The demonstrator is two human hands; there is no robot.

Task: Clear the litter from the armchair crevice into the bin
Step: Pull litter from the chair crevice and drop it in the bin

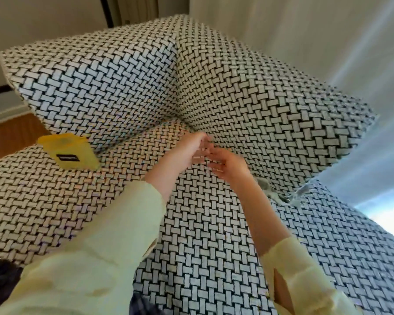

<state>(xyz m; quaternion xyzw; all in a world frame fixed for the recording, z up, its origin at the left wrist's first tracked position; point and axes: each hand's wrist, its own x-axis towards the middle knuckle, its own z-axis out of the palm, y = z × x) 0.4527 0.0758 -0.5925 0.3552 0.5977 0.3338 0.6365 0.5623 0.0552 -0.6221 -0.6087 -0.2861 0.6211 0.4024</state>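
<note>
The armchair point(100, 87) is covered in black-and-white woven-pattern fabric. My left hand point(189, 151) and my right hand point(228, 163) meet over the seat near the crevice point(214, 142) where the seat joins the right arm. Both are blurred by motion, with fingers extended and nothing seen in them. Crumpled clear and grey litter point(280, 194) sticks out of the crevice further right, below my right wrist. A yellow bin point(68, 151) with a black label stands on the seat at the left, against the backrest.
Wooden floor point(9, 135) and a white skirting board show at the far left. A pale curtain point(350, 42) hangs behind the right arm of the chair. Pale yellow sleeves cover both forearms.
</note>
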